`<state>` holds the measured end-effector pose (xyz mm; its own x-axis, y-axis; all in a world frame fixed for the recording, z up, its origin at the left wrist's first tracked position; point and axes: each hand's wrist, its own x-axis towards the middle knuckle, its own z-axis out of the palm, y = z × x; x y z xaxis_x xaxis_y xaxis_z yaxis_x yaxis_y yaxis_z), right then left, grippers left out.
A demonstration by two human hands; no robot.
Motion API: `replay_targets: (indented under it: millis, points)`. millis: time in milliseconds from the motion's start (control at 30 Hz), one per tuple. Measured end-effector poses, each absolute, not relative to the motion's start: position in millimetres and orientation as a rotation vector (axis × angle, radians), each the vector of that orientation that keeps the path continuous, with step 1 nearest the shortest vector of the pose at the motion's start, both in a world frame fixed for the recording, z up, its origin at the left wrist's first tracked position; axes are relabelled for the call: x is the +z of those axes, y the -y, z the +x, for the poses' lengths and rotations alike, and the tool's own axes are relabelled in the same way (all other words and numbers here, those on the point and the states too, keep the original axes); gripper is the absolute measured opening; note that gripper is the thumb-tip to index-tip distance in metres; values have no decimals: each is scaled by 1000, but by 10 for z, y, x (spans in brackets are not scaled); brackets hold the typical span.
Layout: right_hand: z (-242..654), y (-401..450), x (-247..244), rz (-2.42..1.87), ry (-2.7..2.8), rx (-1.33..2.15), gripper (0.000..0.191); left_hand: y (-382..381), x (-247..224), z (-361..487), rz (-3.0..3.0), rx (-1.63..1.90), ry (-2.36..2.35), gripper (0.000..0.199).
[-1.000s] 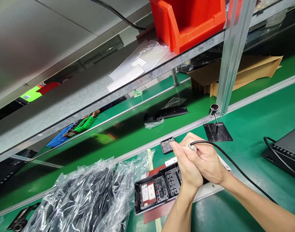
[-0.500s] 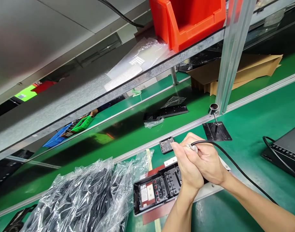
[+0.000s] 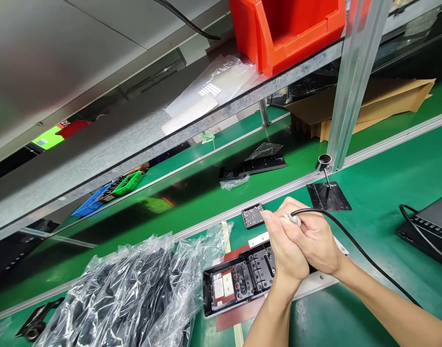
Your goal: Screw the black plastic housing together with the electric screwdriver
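Observation:
Both my hands are wrapped together around a corded electric screwdriver point(image 3: 293, 219); only its pale cable end shows at the top, while its body and tip are hidden. My left hand point(image 3: 286, 248) is closed on the near left side, and my right hand point(image 3: 320, 238) is closed beside it on the right. Under them lies a long black plastic housing point(image 3: 242, 284), open side up, with ribs, posts and holes inside. Its right part is covered by my hands. A reddish-brown sheet point(image 3: 238, 315) and a pale metal plate point(image 3: 314, 285) lie beneath the housing.
Beyond the housing is a small black tray of screws point(image 3: 252, 216). A ring stand point(image 3: 328, 190) stands by the upright post. Plastic-wrapped black parts point(image 3: 123, 299) fill the left. A black cable point(image 3: 361, 250) runs right, near a black device point(image 3: 430, 229). Overhead, a shelf holds a red bin point(image 3: 289, 48).
The whole view has shifted slightly, moving the scene a little to the right. My hands keep the same grip on the electric screwdriver above the housing.

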<state>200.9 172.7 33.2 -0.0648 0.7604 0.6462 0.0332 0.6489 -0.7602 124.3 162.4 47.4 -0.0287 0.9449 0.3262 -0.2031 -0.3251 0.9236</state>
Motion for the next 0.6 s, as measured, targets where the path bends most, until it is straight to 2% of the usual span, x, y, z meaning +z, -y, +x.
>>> replay_targets:
  millis: [600]
  points:
    - [2010, -1744, 285, -699, 1536, 673, 24, -1649, 428, 1262, 1252, 1508, -814, 62]
